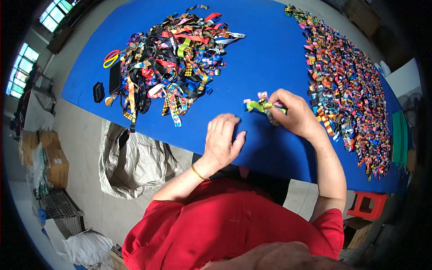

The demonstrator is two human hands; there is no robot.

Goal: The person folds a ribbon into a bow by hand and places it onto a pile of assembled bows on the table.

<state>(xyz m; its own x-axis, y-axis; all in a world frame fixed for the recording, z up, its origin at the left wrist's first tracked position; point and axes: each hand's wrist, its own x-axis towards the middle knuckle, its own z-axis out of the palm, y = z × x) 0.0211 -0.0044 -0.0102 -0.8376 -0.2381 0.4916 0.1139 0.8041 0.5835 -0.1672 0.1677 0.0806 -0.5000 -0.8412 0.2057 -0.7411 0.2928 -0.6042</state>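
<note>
Ribbons (257,106) pinched in the right hand (294,112) would likely sit neater if the left hand (221,138), open nearby, steadied their ends

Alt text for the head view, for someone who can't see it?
A right hand pinches a small bunch of colourful ribbons over a blue table, with the left hand by its near edge. A tangled heap of ribbons lies to the left, and a broad spread of ribbons to the right.

Right hand (294,111) holding colourful ribbons (256,106), left hand (221,140) over blue table (265,49)
</note>
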